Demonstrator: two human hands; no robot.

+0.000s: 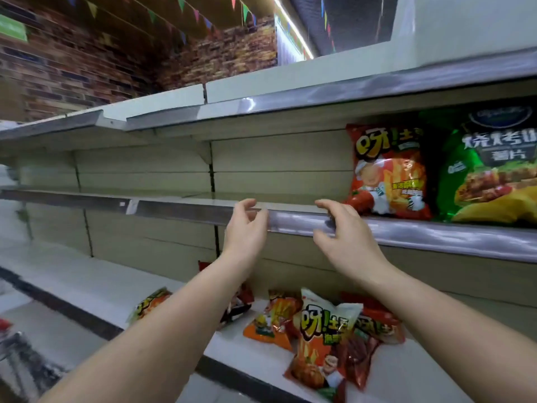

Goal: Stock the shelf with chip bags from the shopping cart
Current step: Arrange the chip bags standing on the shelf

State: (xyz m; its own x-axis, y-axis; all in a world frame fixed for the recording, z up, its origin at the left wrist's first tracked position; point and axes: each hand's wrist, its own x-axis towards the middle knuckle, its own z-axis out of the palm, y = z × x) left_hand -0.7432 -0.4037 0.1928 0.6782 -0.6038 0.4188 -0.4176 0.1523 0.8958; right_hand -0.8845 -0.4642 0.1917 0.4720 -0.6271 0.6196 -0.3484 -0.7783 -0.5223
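A red chip bag (388,173) stands upright on the middle shelf (290,221), with a green chip bag (491,173) to its right. My left hand (247,228) and my right hand (343,231) hover in front of the shelf's edge, left of the red bag. Both hands hold nothing and their fingers are loosely curled. Several more chip bags (316,330) lie in a loose pile on the bottom shelf (87,280) below my arms. The shopping cart (17,353) shows only as a blurred bit at the lower left.
The top shelf (226,97) runs above, and the middle shelf's left stretch holds nothing. A brick-patterned wall (87,62) and coloured pennants (180,4) are at the back.
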